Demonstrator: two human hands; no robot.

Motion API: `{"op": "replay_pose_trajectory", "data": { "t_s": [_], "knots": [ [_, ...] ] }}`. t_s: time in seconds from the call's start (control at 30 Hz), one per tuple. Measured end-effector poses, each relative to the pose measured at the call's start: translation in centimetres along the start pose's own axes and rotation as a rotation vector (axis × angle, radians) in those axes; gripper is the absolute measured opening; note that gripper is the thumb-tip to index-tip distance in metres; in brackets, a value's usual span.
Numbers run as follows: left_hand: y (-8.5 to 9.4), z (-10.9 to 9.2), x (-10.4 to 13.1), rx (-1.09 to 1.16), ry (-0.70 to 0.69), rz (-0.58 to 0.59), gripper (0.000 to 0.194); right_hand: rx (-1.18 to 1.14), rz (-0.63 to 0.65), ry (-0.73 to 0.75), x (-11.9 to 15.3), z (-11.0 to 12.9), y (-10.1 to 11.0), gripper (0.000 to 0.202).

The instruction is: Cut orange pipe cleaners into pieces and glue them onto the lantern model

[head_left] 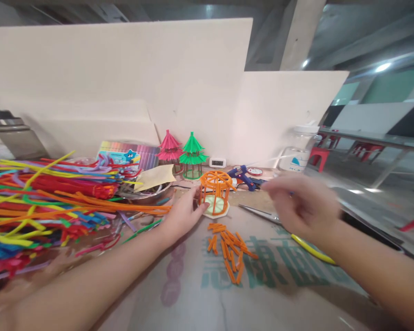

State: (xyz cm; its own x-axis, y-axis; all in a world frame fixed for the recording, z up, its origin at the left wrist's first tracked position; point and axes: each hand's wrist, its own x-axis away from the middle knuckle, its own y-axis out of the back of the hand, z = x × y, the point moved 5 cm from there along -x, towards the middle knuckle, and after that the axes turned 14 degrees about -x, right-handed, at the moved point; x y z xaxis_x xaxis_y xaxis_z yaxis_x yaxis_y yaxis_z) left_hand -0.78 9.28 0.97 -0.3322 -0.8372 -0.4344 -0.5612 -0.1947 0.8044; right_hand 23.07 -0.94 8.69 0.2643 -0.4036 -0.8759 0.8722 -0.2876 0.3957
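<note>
The orange frame, a small round cage of posts, stands upright on a pale base on the worktop. The left hand is at its left side, gripping it, with the fingers behind the nearest posts and the thumb along the front, by the edge of the base.

The right hand is well apart from the frame, off to its right and above the worktop. It is blurred, with the fingers seemingly bent; whether it holds anything, I cannot tell. In this view it overlaps the scissors, whose blades point towards the frame.

Short orange strips lie in a loose heap just in front of the frame, between the two arms. Behind the frame are a green tower and a pink tower, with a blue glue gun just to the right.
</note>
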Motion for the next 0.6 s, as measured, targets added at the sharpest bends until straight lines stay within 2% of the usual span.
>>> {"op": "replay_pose_trajectory", "data": {
  "t_s": [0.03, 0.07, 0.13, 0.2, 0.3, 0.6],
  "knots": [
    [0.0, 0.0, 0.0, -0.012, 0.007, 0.002, 0.034, 0.019, 0.012, -0.024, -0.7, -1.5, -1.4, 0.019],
    [0.0, 0.1, 0.0, -0.018, 0.015, 0.008, 0.035, 0.018, 0.015, -0.11, -0.9, -3.1, -2.6, 0.018],
    [0.0, 0.2, 0.0, -0.016, 0.02, 0.016, 0.035, -0.022, -0.016, -0.303, -0.1, -6.0, -4.3, 0.016],
    [0.0, 0.1, 0.0, -0.002, 0.017, 0.017, 0.035, -0.045, -0.009, -0.427, 1.3, -7.5, -5.3, 0.016],
    [-0.1, 0.1, 0.0, 0.009, 0.016, 0.016, 0.037, -0.041, 0.027, -0.48, 2.4, -7.8, -5.8, 0.016],
    [-0.6, 0.5, 0.0, 0.071, -0.004, 0.008, 0.04, -0.014, 0.191, -0.394, 2.6, -7.1, -7.3, 0.017]
  ]
}}
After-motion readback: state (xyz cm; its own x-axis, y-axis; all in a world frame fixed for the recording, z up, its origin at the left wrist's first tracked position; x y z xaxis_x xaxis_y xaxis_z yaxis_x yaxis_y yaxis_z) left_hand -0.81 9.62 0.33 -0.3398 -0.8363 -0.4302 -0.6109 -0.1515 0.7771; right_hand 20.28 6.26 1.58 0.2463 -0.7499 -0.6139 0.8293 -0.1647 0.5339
